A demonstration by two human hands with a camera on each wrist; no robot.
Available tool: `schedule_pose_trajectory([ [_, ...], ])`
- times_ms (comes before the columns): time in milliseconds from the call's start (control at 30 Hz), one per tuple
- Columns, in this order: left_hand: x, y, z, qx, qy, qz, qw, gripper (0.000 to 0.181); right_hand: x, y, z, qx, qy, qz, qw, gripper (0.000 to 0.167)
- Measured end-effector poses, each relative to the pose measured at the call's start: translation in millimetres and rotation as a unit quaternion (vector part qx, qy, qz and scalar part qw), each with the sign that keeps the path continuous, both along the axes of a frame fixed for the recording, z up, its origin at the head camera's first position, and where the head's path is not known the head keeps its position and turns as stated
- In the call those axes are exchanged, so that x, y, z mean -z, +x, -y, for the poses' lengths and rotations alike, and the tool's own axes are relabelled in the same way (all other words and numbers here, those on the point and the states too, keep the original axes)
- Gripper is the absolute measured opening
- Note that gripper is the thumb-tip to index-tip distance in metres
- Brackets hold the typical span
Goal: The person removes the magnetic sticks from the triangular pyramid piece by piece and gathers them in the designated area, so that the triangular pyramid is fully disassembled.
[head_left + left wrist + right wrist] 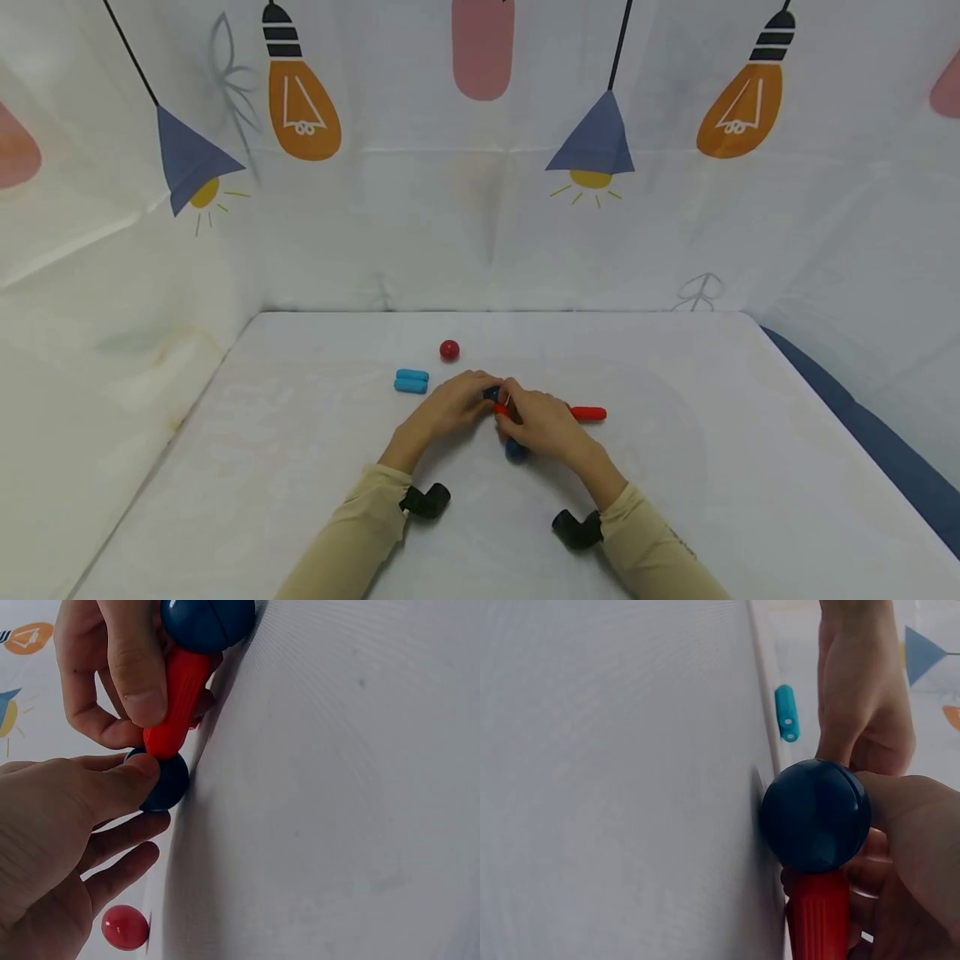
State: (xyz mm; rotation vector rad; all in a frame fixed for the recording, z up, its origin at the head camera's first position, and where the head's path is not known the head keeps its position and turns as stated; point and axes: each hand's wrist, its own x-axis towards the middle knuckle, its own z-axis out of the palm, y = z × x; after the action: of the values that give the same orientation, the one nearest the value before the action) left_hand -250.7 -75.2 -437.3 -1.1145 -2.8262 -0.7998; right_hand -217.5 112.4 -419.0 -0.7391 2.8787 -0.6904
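Note:
My left hand point(453, 402) pinches a dark blue ball point(174, 784) between thumb and fingers. A red ribbed rod point(180, 694) meets that ball at one end, and my right hand point(543, 421) grips this rod. At the rod's other end is a second blue ball point(515, 451), close to the white tabletop. Another red rod point(588, 413) sticks out to the right from behind my right hand; its inner end is hidden. In the right wrist view, a red rod point(819, 915) shows directly below the nearer blue ball point(817, 814).
Two light blue rods point(411, 381) lie side by side left of my hands. Beyond the hands sits a red ball point(449, 350). The white table point(300, 467) backs onto a white sheet printed with lamps and bulbs point(480, 225). Black fittings point(427, 502) are worn at both wrists.

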Motion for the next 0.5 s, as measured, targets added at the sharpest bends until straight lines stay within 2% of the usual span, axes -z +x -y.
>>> schedule_pose_trajectory([
  [167, -0.2, -2.6, -5.4, -0.015, -0.009, -0.008, 0.9998, 0.037, 0.3, -2.2, -3, 0.000, -0.012, 0.002, 0.9999, 0.023],
  [267, -2.1, -3.6, -6.5, -0.062, -0.003, -0.023, 0.9978, 0.037, 1.8, -3.5, -3, -0.005, -0.024, 0.017, 0.9995, 0.022],
  [367, -8.9, -5.7, -7.1, -0.115, 0.020, -0.034, 0.9925, 0.038, 3.6, -4.6, -3, -0.008, -0.031, 0.029, 0.9991, 0.021],
  [500, -19.1, -11.0, -6.7, -0.143, 0.033, -0.038, 0.9884, 0.039, 5.0, -5.7, -2, -0.012, -0.031, 0.030, 0.9990, 0.022],
])
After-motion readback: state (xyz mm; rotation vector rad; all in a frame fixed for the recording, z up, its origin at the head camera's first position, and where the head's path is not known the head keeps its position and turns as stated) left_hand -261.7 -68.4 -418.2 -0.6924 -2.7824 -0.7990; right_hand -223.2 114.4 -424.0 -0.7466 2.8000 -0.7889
